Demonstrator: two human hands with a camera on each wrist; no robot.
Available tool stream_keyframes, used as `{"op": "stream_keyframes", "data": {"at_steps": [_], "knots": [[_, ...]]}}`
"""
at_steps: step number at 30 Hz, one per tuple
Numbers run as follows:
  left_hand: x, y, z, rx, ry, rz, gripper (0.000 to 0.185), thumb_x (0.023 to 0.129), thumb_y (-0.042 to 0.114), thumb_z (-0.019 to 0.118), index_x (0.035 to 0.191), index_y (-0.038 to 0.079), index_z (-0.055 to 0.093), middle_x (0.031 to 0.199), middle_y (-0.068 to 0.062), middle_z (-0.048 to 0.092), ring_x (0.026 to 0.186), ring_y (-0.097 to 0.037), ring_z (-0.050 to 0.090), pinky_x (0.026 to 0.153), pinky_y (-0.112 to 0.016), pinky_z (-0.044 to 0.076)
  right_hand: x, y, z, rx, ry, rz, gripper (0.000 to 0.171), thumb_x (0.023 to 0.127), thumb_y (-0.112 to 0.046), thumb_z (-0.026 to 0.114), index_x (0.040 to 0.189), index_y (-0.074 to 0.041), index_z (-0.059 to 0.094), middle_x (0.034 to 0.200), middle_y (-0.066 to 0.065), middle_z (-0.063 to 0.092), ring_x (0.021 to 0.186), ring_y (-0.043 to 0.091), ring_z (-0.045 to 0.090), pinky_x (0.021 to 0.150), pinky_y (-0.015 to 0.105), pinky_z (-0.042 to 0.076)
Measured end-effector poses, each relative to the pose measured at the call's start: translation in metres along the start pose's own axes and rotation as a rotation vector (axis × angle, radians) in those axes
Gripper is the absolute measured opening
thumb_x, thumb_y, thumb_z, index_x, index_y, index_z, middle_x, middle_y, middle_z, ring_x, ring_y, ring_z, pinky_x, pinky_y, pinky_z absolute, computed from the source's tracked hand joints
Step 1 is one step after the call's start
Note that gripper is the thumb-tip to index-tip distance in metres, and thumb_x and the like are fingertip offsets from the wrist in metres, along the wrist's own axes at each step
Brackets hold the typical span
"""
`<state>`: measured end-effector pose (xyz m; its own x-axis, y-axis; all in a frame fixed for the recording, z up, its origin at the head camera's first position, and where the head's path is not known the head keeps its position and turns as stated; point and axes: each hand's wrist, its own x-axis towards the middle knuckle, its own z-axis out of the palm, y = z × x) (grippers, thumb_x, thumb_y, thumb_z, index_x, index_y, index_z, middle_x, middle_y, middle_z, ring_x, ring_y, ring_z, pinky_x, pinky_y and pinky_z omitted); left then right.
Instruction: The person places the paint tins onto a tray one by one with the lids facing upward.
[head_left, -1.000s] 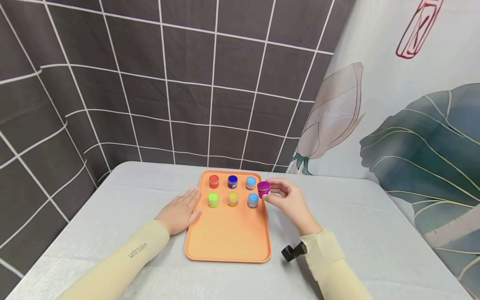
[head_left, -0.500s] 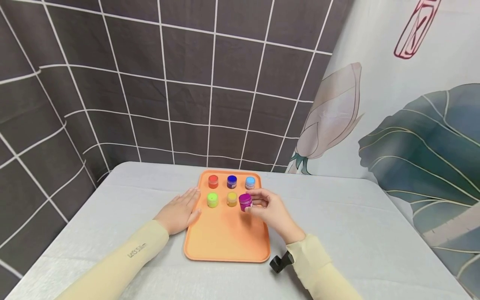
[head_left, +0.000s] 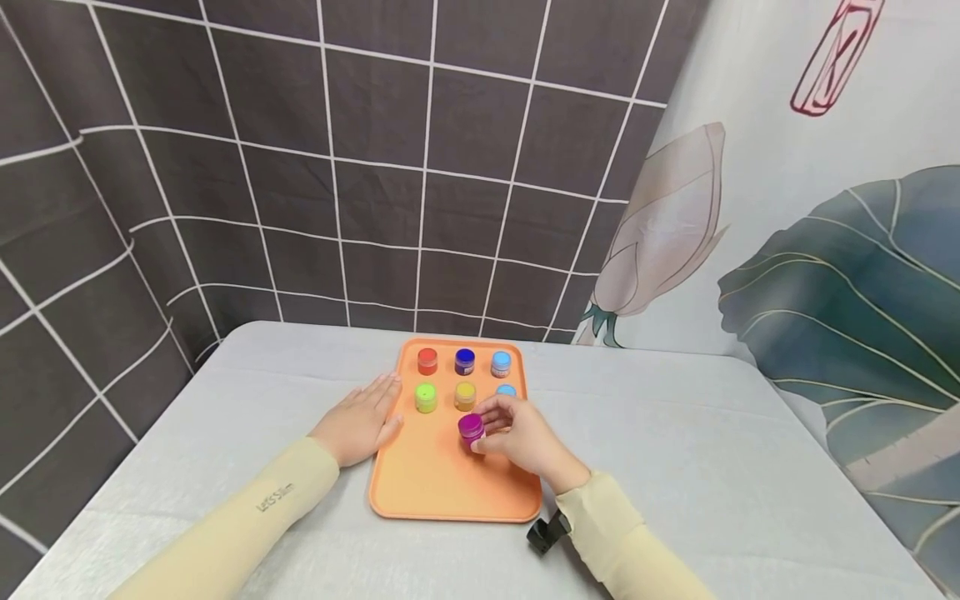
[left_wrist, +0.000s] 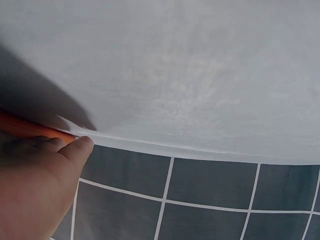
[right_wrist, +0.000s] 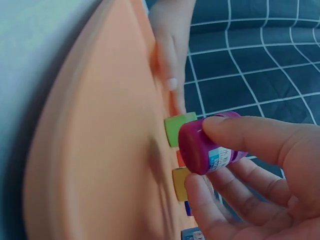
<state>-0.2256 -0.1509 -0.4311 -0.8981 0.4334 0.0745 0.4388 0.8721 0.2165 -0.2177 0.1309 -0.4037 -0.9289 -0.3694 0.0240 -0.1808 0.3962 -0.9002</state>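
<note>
Between thumb and fingers my right hand (head_left: 525, 437) pinches a small purple paint jar (head_left: 471, 427) with a label on its side. In the right wrist view the purple jar (right_wrist: 207, 142) is tilted and held off the orange tray (right_wrist: 107, 125). My left hand (head_left: 358, 422) lies flat with straight fingers along the left rim of the tray (head_left: 450, 510). Two rows of jars stand on the tray: red (head_left: 427, 361), dark blue (head_left: 465, 362) and light blue (head_left: 501, 364) behind; green (head_left: 426, 397), yellow (head_left: 465, 396) and a second light blue jar (head_left: 507, 390), partly hidden by my right hand, in front.
A pale cloth covers the table (head_left: 645, 417) around the tray. Behind it hangs a dark grid-patterned curtain (head_left: 375, 200), with a flower-printed white cloth (head_left: 750, 325) at the right. A black strap device (head_left: 549, 532) sits at my right wrist.
My right hand has carried the purple jar left and toward me, from the tray's right rim to over its middle, in front of the yellow jar. The left hand has stayed put.
</note>
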Motion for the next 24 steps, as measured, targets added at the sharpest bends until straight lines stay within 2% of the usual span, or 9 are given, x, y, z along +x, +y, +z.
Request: {"op": "stream_keyframes", "data": {"at_steps": [7, 12, 16, 24], "knots": [[0.001, 0.000, -0.001, 0.003, -0.011, -0.005, 0.064, 0.106, 0.035, 0.043, 0.154, -0.006, 0.034, 0.162, -0.022, 0.030, 0.151, -0.038, 0.027, 0.120, -0.056, 0.027, -0.001, 0.005, 0.004, -0.057, -0.017, -0.027, 0.028, 0.080, 0.008, 0.079, 0.104, 0.002, 0.067, 0.098, 0.008, 0.070, 0.087, 0.021, 0.069, 0.080, 0.030, 0.060], [0.000, 0.000, -0.001, 0.006, -0.010, -0.007, 0.064, 0.106, 0.035, 0.043, 0.154, -0.007, 0.034, 0.162, -0.022, 0.030, 0.151, -0.038, 0.027, 0.120, -0.055, 0.027, -0.001, 0.005, 0.006, -0.100, -0.036, -0.049, 0.030, 0.080, 0.007, 0.080, 0.106, 0.002, 0.067, 0.098, 0.010, 0.070, 0.085, 0.019, 0.068, 0.076, 0.025, 0.059], [0.000, 0.001, -0.002, 0.001, -0.010, -0.006, 0.064, 0.106, 0.035, 0.043, 0.154, -0.007, 0.034, 0.162, -0.022, 0.030, 0.151, -0.038, 0.027, 0.120, -0.056, 0.027, -0.003, 0.001, 0.006, -0.136, -0.053, -0.071, 0.031, 0.081, 0.004, 0.081, 0.109, 0.001, 0.068, 0.104, 0.011, 0.069, 0.088, 0.022, 0.068, 0.077, 0.027, 0.059], [0.000, 0.002, -0.003, 0.010, -0.012, -0.008, 0.065, 0.106, 0.036, 0.042, 0.154, -0.007, 0.033, 0.162, -0.022, 0.030, 0.151, -0.038, 0.026, 0.120, -0.056, 0.027, 0.008, -0.022, 0.011, -0.390, -0.073, -0.152, 0.033, 0.084, 0.000, 0.079, 0.115, -0.002, 0.068, 0.115, 0.011, 0.068, 0.101, 0.028, 0.065, 0.089, 0.042, 0.058]]}}
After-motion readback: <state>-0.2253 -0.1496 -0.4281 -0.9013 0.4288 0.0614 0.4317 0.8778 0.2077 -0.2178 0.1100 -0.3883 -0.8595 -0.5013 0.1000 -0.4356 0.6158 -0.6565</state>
